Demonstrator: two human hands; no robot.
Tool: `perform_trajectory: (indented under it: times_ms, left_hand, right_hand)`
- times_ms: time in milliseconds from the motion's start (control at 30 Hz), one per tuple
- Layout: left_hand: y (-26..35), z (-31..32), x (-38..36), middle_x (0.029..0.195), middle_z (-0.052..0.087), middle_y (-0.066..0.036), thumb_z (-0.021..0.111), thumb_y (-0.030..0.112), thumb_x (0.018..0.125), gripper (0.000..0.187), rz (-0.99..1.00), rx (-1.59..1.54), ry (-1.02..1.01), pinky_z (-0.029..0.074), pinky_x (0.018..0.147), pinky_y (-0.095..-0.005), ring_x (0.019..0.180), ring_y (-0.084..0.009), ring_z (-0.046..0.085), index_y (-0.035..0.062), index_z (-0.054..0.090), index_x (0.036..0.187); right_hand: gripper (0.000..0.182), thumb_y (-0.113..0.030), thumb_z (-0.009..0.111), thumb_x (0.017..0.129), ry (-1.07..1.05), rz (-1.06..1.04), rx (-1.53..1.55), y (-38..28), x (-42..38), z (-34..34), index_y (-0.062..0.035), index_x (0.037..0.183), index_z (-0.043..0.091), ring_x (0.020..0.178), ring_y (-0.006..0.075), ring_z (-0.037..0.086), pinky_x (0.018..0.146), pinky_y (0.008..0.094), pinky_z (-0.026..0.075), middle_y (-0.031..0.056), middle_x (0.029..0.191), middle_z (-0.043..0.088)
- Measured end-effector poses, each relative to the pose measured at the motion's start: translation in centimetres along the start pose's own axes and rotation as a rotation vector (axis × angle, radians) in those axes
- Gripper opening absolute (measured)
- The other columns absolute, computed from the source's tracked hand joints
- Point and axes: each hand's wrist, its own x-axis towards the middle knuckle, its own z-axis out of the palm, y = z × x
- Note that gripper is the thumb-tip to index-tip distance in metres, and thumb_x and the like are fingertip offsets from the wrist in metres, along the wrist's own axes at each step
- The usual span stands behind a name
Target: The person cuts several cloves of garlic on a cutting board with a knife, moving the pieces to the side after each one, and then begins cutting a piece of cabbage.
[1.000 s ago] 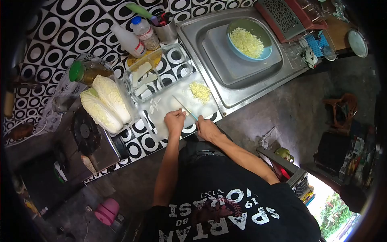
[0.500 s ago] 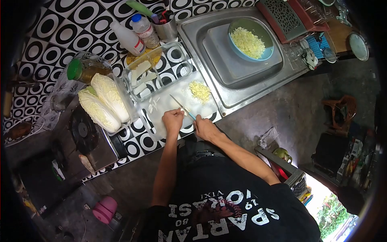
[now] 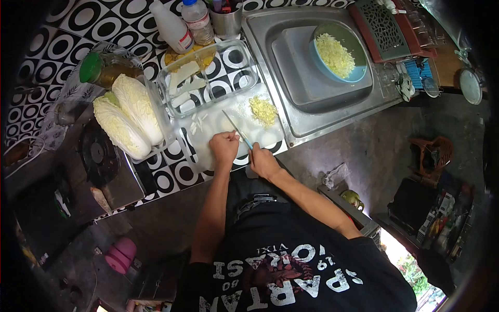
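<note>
My right hand [image 3: 263,162] is closed round the blue handle of a kitchen knife [image 3: 232,122], its blade pointing away over the translucent cutting board [image 3: 208,151]. The fingers of my left hand [image 3: 225,148] are pinched on a small white vegetable piece [image 3: 238,136] beside the blade; its kind is too small to make out. A pile of finely chopped pale yellow bits [image 3: 263,112] lies on the board beyond the knife. Several white slivers [image 3: 196,125] lie to the left. Past the board is a clear divided container [image 3: 254,78] with larger white pieces [image 3: 183,74] in its left compartment.
Two napa cabbages [image 3: 136,112] rest in a clear tray on the left, near a stove burner [image 3: 99,153] and a green-lidded jar [image 3: 92,67]. Bottles [image 3: 197,23] stand behind the container. On the right, a blue bowl [image 3: 358,75] of chopped pale vegetable sits in the steel sink [image 3: 291,122].
My view has shifted and turned slightly, so the counter sits higher in the picture. Both hands keep their grips on the knife and the white piece, with little visible movement.
</note>
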Motion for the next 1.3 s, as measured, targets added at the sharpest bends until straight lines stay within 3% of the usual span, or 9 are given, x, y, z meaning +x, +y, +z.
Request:
perform_trajectory:
  times_ms: [33, 100, 233, 500, 1067, 1133, 1300]
  left_hand:
    - [0.1, 0.0, 0.1, 0.071, 0.067, -0.018, 0.071, 0.009, 0.07, 0.019, 0.01, -0.004, -0.003, 0.05, 0.062, -0.0285, 0.063, -0.0218, 0.067, -0.0021, 0.07, 0.085]
    - [0.0, -0.3, 0.2, 0.067, 0.067, -0.013, 0.068, 0.006, 0.074, 0.019, 0.02, 0.043, -0.044, 0.049, 0.056, -0.0251, 0.057, -0.013, 0.063, -0.0049, 0.069, 0.089]
    - [-0.3, -0.1, 0.1, 0.065, 0.067, -0.012, 0.069, 0.006, 0.073, 0.018, 0.03, 0.038, 0.003, 0.049, 0.056, -0.0241, 0.057, -0.0122, 0.062, -0.006, 0.069, 0.086]
    - [-0.4, -0.1, 0.6, 0.071, 0.067, -0.012, 0.069, 0.001, 0.073, 0.018, -0.039, -0.062, -0.051, 0.05, 0.055, -0.0221, 0.058, -0.0124, 0.062, -0.0089, 0.067, 0.088]
    - [-0.4, -0.2, 0.6, 0.072, 0.067, -0.013, 0.069, -0.001, 0.073, 0.016, -0.099, -0.033, -0.048, 0.05, 0.056, -0.0228, 0.06, -0.0127, 0.063, -0.0098, 0.067, 0.086]
    - [-0.5, -0.1, 0.8, 0.069, 0.068, -0.012, 0.072, 0.007, 0.071, 0.017, -0.153, -0.078, -0.052, 0.049, 0.058, -0.0243, 0.059, -0.0139, 0.064, -0.0034, 0.07, 0.084]
    - [0.2, -0.2, 0.0, 0.068, 0.068, -0.012, 0.07, 0.004, 0.072, 0.016, -0.143, -0.144, -0.034, 0.049, 0.056, -0.0238, 0.058, -0.0124, 0.063, -0.0051, 0.069, 0.085]
  right_hand:
    - [0.02, -0.015, 0.045, 0.091, 0.031, 0.004, -0.024, -0.1, 0.1, 0.0, 0.0047, 0.091, 0.043, 0.073, 0.0484, 0.059, 0.068, 0.0537, 0.048, 0.0304, 0.071, 0.059]
    - [0.016, -0.012, 0.046, 0.088, 0.037, 0.029, -0.061, -0.6, -0.1, -0.2, 0.0032, 0.093, 0.043, 0.074, 0.0468, 0.061, 0.068, 0.0535, 0.049, 0.0296, 0.073, 0.06]
    - [0.018, -0.005, 0.051, 0.079, 0.064, 0.037, -0.172, -1.2, -0.5, -0.7, 0.0018, 0.094, 0.043, 0.073, 0.0441, 0.063, 0.067, 0.0527, 0.05, 0.0285, 0.073, 0.061]
    - [0.022, -0.016, 0.045, 0.091, 0.029, -0.072, -0.003, -0.4, -0.6, -2.3, 0.0056, 0.092, 0.044, 0.071, 0.0491, 0.059, 0.067, 0.0533, 0.048, 0.0317, 0.071, 0.058]
    - [0.024, -0.017, 0.044, 0.091, -0.01, -0.061, 0.044, -0.5, -0.6, -1.7, 0.0069, 0.092, 0.044, 0.074, 0.05, 0.058, 0.068, 0.0546, 0.046, 0.0329, 0.071, 0.057]
    - [0.023, -0.017, 0.044, 0.091, -0.003, -0.061, 0.037, -0.2, -0.4, -1.4, 0.0065, 0.092, 0.043, 0.073, 0.0499, 0.058, 0.068, 0.0545, 0.047, 0.0327, 0.07, 0.057]
    - [0.021, -0.016, 0.045, 0.091, -0.007, -0.08, 0.029, 0.3, 0.0, -0.4, 0.0051, 0.091, 0.042, 0.071, 0.0495, 0.058, 0.065, 0.0542, 0.047, 0.0315, 0.069, 0.058]
